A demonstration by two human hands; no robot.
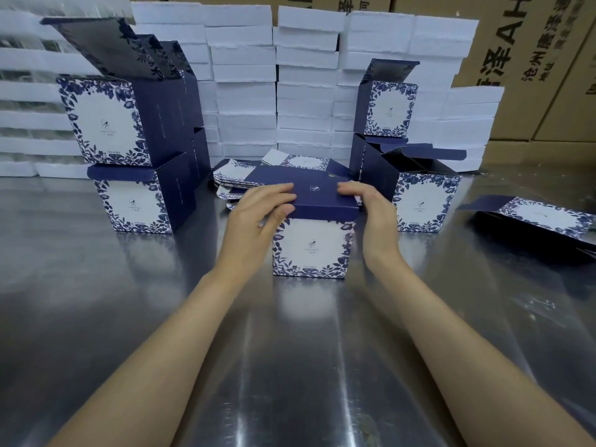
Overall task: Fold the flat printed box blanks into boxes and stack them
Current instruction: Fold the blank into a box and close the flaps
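While left hand (pixel 258 211), right hand (pixel 371 209) fingers clamp box (pixel 309 250) lid, folded stacks (pixel 132 204) flank, blanks (pixel 232 179) behind.

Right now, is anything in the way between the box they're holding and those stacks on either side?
Nothing visible: the left hand and right hand hold the box, and bare table lies between it and the left stack and right stack. The top boxes' lids stand open, which might hinder stacking there.
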